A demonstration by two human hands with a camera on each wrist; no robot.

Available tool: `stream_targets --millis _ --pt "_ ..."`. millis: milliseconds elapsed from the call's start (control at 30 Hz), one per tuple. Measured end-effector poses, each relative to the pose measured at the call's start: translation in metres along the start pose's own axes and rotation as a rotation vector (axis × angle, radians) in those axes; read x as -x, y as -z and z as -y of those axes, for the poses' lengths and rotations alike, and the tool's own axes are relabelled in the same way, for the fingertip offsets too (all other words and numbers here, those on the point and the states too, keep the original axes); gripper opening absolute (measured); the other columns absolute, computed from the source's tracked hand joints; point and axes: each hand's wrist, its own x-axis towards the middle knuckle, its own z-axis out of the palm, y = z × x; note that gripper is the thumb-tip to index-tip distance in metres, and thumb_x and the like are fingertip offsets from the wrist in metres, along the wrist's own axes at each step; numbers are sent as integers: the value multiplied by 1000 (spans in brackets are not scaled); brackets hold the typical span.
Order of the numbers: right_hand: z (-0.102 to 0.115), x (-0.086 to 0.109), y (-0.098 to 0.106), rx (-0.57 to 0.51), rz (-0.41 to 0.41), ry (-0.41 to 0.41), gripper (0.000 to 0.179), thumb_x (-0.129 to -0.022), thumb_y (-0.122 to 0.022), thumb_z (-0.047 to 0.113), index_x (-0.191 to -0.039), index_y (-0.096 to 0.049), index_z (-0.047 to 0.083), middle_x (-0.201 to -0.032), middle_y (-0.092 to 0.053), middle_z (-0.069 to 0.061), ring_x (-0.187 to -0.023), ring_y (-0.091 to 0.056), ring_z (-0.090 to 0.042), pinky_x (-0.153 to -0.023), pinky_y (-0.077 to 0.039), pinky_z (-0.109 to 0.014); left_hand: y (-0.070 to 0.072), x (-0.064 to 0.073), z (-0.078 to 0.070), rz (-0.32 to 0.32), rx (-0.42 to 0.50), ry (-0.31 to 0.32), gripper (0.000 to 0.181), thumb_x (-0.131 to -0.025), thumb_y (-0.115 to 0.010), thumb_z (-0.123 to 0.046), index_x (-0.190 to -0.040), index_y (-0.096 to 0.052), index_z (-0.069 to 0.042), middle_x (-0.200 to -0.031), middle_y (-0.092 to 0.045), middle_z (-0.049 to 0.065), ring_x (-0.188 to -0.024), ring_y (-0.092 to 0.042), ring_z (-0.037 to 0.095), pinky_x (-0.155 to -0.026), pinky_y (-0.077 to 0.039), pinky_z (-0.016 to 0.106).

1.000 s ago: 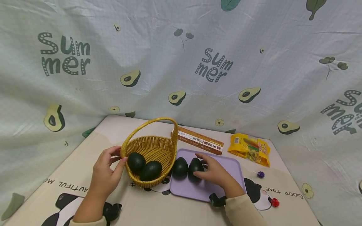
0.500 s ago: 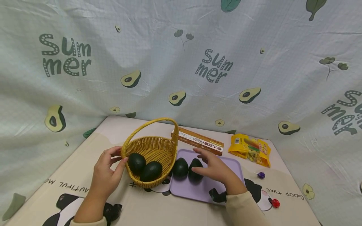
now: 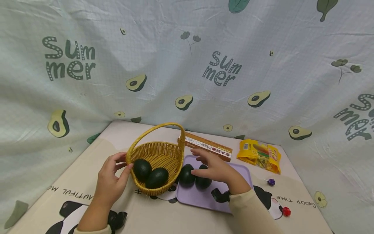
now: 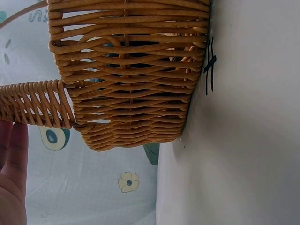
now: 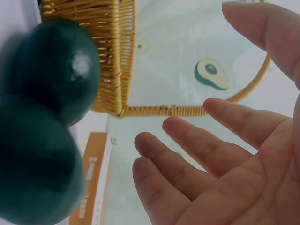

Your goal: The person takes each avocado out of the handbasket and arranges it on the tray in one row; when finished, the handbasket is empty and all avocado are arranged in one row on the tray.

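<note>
My left hand pinches the yellow wicker basket where its tall handle meets the left rim; in the left wrist view, fingertips lie against the handle's base. Two dark green avocados, one left of the other, lie inside the basket. Beside it, a lilac tray bears two more, a left avocado and a right avocado. Over these, my right hand is held with fingers spread, partly hiding the right one. In the right wrist view its palm is bare, apart from both avocados.
A pasta box lies behind the tray. Farther right are a yellow snack bag, a purple-wrapped lollipop and a red one. A printed cloth curtain hangs along the table's back edge.
My right hand has let go of the tray's right avocado, lifted off and moved left over the pair. The left hand keeps its grip on the basket.
</note>
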Motion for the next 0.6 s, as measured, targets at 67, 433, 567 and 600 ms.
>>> stream_targets --millis 67,433,567,600 --pt "3 -4 1 6 19 13 77 -92 -77 35 -158 -39 23 -159 -46 -3 -139 -52 -35 -118 -41 -57 0 0 -1 0 -2 0 54 -84 -78 9 -133 -56 3 -120 -62 14 -114 -54 -3 -97 -45 1" --pt "17 -27 -3 1 105 29 74 -92 -78 33 -155 -43 18 -155 -50 -12 -137 -54 -34 -119 -43 -51 0 0 0 -8 15 -7 54 -83 -77 12 -132 -56 4 -118 -62 15 -113 -54 -4 -96 -47 2" --pt "21 -34 -5 8 119 24 73 -91 -79 31 -154 -45 18 -151 -53 -7 -136 -56 -33 -118 -44 -49 0 0 -1 -15 15 -16 55 -82 -78 12 -132 -56 3 -118 -62 14 -113 -54 -4 -96 -47 2" --pt "22 -35 -6 10 120 21 73 -90 -80 31 -153 -45 18 -150 -54 -6 -135 -56 -32 -118 -44 -48 0 0 -2 -18 17 -21 55 -82 -78 13 -132 -56 3 -118 -63 14 -113 -54 -4 -96 -46 2"
